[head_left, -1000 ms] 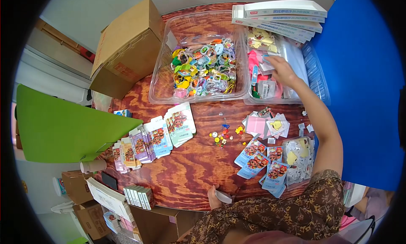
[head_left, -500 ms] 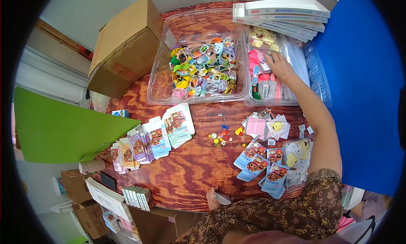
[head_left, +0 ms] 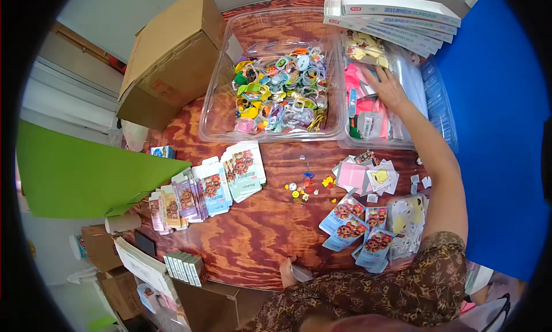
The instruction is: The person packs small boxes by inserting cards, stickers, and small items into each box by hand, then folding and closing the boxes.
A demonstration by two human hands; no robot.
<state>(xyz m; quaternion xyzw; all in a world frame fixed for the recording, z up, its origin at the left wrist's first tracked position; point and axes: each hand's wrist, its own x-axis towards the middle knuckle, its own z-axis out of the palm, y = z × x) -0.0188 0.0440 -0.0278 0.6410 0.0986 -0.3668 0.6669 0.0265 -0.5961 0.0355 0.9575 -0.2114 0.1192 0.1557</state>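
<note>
At the table's front edge, my left hand (head_left: 287,273) is closed round a small translucent flat piece (head_left: 301,273), perhaps a plastic bag; its kind is not clear. My right hand (head_left: 391,91) reaches into the right clear plastic bin (head_left: 368,143), fingers apart over pink packets (head_left: 352,76) and flat cards; I see no object gripped in it. A packet with a barcode label (head_left: 368,125) lies in front of that hand, and yellow printed packets (head_left: 368,48) lie behind it. Below my right forearm are pink and grey cards (head_left: 352,177) and blue printed pouches (head_left: 347,231).
Another clear bin (head_left: 207,122) holds many colourful hair ties (head_left: 282,90). Small charms (head_left: 295,194) are scattered mid-table. Folded printed boxes (head_left: 211,188) fan out at left, near a cardboard box (head_left: 167,73). White long boxes (head_left: 397,13) lean at the back right.
The view has shifted slightly. My right hand has moved a little lower in the bin, its fingers still over the packets. My left hand stays at the table edge with the translucent piece.
</note>
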